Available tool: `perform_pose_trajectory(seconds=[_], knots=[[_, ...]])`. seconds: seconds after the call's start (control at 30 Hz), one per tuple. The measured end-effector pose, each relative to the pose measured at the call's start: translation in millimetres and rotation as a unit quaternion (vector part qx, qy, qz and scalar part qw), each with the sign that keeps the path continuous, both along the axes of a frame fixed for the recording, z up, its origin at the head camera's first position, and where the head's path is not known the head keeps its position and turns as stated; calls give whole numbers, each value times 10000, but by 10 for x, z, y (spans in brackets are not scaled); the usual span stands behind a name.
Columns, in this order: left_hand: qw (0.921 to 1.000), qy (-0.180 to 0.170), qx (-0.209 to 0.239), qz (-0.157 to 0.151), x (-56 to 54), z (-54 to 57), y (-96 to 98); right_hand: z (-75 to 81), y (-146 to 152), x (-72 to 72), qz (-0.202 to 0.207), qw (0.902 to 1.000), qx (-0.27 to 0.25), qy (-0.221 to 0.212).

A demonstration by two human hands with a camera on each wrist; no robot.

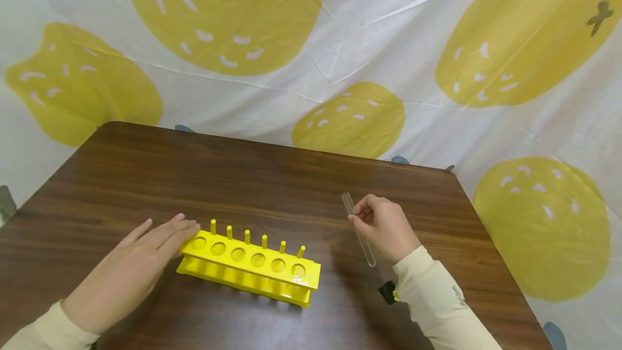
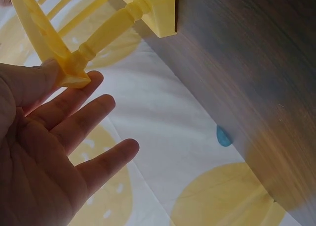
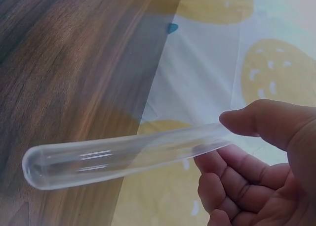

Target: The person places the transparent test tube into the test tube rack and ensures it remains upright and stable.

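Observation:
A yellow test tube rack (image 1: 252,263) stands on the table, its row of round holes holding no tubes and its short pegs along the far side. My left hand (image 1: 141,263) is at the rack's left end. The left wrist view shows the thumb (image 2: 42,82) and index finger pinching the corner of its upper plate, the other fingers spread out. To the right of the rack, my right hand (image 1: 386,226) pinches a clear test tube (image 1: 365,247) between thumb and fingertips. The tube is tilted above the table, its rounded end (image 3: 37,167) pointing away from the palm.
The dark wooden table (image 1: 243,177) has rounded far corners. Behind it hangs a white cloth (image 1: 233,96) with large yellow fruit prints. A small black piece (image 1: 387,291) shows beside the right sleeve (image 1: 432,290).

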State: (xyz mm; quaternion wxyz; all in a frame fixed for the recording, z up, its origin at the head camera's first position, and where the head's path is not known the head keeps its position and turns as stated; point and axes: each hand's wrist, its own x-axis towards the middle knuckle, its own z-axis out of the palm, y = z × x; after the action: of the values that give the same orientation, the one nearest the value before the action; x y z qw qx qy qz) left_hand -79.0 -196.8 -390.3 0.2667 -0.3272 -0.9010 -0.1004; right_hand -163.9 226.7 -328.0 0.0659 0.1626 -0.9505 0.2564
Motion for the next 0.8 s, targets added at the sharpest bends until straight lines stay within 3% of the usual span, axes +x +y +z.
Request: perform_pose_trajectory(seconds=[0.27, 0.8], knots=[[9999, -100, 43, -5, -4, 4, 4, 3, 6, 7, -48, 9998, -102, 161], [9997, -213, 80, 7, -2, -1, 1, 32, -19, 70, 2, 9933, -1136, 228]])
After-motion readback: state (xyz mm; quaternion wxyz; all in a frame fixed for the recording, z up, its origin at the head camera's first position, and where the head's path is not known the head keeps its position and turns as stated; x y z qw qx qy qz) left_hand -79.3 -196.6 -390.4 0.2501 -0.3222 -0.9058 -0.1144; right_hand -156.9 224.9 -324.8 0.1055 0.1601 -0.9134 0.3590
